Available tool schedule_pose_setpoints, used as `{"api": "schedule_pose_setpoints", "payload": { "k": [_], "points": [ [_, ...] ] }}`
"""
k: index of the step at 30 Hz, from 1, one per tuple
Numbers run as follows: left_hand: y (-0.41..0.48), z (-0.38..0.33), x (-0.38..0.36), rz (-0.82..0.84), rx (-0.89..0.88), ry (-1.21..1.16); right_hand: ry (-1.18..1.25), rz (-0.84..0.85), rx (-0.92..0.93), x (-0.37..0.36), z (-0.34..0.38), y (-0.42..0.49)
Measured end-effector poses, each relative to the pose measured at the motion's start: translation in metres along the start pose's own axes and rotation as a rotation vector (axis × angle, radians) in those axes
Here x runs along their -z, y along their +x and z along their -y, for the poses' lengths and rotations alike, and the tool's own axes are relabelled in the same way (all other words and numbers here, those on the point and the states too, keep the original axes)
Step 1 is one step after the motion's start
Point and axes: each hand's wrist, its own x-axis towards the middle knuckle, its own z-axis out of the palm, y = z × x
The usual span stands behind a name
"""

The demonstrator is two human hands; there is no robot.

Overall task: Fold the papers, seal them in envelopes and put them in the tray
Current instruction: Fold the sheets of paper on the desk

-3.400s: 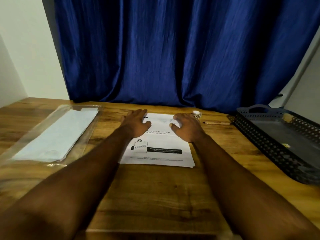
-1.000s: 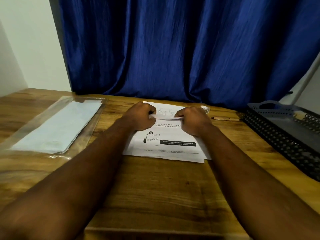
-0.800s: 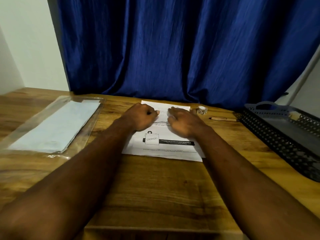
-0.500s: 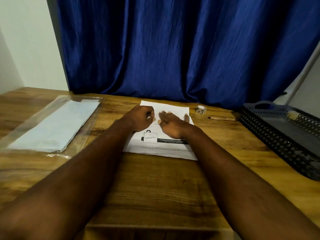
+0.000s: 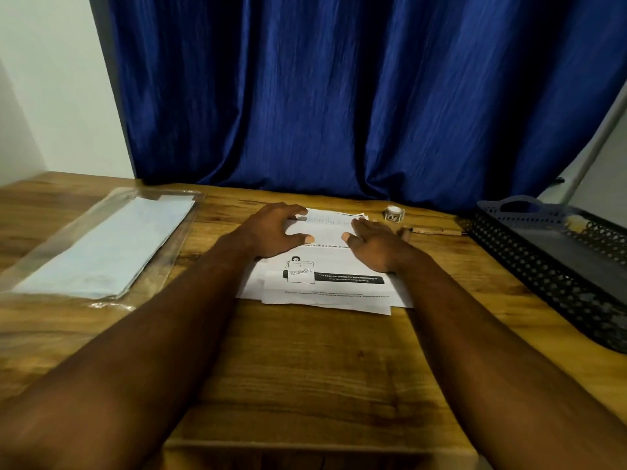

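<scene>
1. A deep blue pleated fabric curtain (image 5: 339,96) hangs behind the far edge of the table.
2. The brown wood-grain table (image 5: 305,368) bears everything else.
3. A black perforated plastic tray (image 5: 543,283) with a handle sits at the right edge of the table.
4. A clear plastic sleeve of pale blue envelopes (image 5: 112,242) lies flat at the left, well apart from the tray.
5. A loose stack of white printed papers (image 5: 325,286) lies flat and unfolded at the centre, its sheets slightly fanned.
6. The left hand (image 5: 274,232) rests palm down on the papers' far left part, fingers spread and gripping nothing.
7. The right hand (image 5: 376,244) lies flat on the far right part, fingers straight, holding nothing.
8. A slim brown pen (image 5: 437,231) lies between the papers and the tray.
9. A small white tape roll (image 5: 393,213) stands just beyond the right hand.
</scene>
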Motion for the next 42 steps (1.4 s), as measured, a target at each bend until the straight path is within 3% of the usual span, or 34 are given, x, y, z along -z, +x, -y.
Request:
{"api": "schedule_pose_setpoints", "payload": {
  "k": [6,12,15,17,20,26,32,37,42],
  "points": [
    [-0.002,-0.006,0.0,-0.106,-0.03,-0.149,0.089,-0.227,0.102,0.005,0.004,-0.011],
    [0.002,-0.016,0.003,-0.438,0.024,-0.441,-0.022,-0.507,0.279,0.011,0.01,-0.008],
    [-0.002,-0.022,0.011,-0.443,-0.022,-0.46,-0.105,-0.608,0.273,0.013,0.012,-0.007],
    [-0.006,-0.023,0.012,-0.36,-0.049,-0.414,-0.101,-0.669,0.271,0.013,0.011,-0.005],
    [-0.008,-0.024,0.008,-0.217,0.014,-0.335,-0.056,-0.653,0.207,0.012,0.006,0.001],
    [-0.003,-0.018,0.01,-0.17,-0.012,-0.135,-0.068,-0.648,0.181,0.008,0.001,0.008],
    [-0.004,-0.013,0.007,-0.035,-0.038,-0.071,-0.109,-0.37,0.129,0.009,0.012,-0.003],
    [-0.005,-0.016,0.006,0.015,0.011,-0.128,-0.064,-0.277,0.116,0.015,0.025,-0.016],
    [-0.003,-0.012,-0.001,-0.028,-0.021,-0.126,0.139,-0.488,0.291,0.005,0.033,-0.01]
  ]
}}
